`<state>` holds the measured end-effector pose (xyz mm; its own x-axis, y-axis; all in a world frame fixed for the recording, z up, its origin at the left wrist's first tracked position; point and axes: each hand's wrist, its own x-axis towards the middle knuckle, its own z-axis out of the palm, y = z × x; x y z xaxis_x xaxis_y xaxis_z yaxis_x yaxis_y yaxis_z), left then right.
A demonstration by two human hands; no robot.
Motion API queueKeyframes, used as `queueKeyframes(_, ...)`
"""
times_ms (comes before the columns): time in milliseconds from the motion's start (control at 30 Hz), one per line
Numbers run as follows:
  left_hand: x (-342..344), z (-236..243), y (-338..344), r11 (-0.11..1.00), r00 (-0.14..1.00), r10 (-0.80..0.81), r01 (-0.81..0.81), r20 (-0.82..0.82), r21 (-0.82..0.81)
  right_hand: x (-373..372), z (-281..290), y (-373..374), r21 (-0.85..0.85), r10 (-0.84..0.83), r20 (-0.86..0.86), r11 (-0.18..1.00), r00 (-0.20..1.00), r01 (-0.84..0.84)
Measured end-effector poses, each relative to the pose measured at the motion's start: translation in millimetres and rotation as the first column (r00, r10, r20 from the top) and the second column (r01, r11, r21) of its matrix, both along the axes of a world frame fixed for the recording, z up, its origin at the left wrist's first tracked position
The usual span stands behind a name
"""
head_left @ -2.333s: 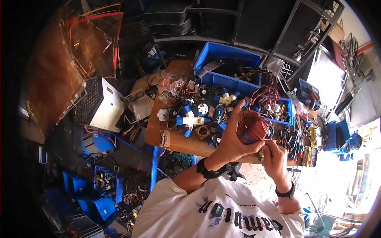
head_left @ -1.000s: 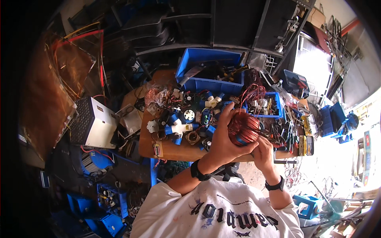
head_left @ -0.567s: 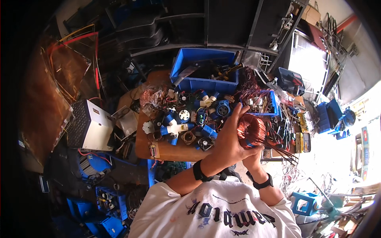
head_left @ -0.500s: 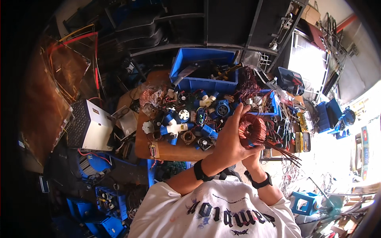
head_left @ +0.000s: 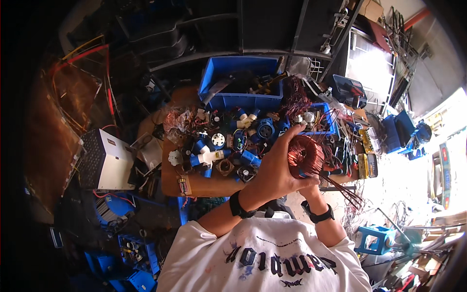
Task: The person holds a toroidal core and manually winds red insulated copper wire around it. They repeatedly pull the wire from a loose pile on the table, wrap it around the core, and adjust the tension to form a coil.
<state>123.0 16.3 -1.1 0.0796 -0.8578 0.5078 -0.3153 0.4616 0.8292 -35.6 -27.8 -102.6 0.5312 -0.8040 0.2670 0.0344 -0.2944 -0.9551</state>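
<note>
A ring-shaped copper wire coil (head_left: 314,155) is raised over the bench's front right part, several long dark leads trailing from its lower right side. My left hand (head_left: 278,168) is closed round the coil's left side, with the fingers up along its edge and the thumb underneath. My right hand (head_left: 310,191) is just below and behind the coil, close to my left thumb; its fingers are hidden. On the wooden bench (head_left: 209,189) beyond and left of my hands lie a white and blue plug connector (head_left: 209,156), a round blue socket (head_left: 266,129) and small fans.
A big blue crate (head_left: 238,101) holding tools stands at the bench's back. Right of it are a smaller blue tray (head_left: 332,121) of parts, pliers and a yellow bit case (head_left: 368,166). A white metal box (head_left: 116,163) stands left of the bench; more blue bins (head_left: 138,253) are on the floor.
The view has shifted slightly, so the bench and bins appear a little further left. My left hand keeps its hold on the coil, which looks slightly turned.
</note>
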Motion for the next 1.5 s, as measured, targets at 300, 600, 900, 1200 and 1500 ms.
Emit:
queueKeyframes(300,-7.1,-19.5,-14.4,0.993,0.991,0.109,-0.105,-0.083,0.058,2.1,2.1,-5.7,0.161,0.053,0.09,0.985,0.994,-0.068)
queueKeyframes(600,-11.7,-23.1,-20.2,0.984,0.977,0.175,-0.168,-0.119,0.062,-21.9,-20.3,-29.8,0.05,-0.007,-0.071,0.999,0.997,0.01)
queueKeyframes(900,-17.7,-30.7,-23.0,0.972,0.972,0.237,-0.237,-0.004,0.009,-21.4,1.9,-31.5,0.379,0.057,0.317,0.908,0.947,-0.182)
queueKeyframes(1200,-16.4,-23.1,-17.6,0.981,0.983,0.184,-0.185,0.015,0.054,6.3,24.8,-19.8,0.541,-0.105,0.429,0.825,0.897,-0.162)
queueKeyframes(1500,14.8,-16.7,-21.3,0.988,0.985,-0.134,0.142,-0.111,0.062,27.4,57.3,-26.9,0.719,-0.309,0.519,0.663,0.797,-0.211)
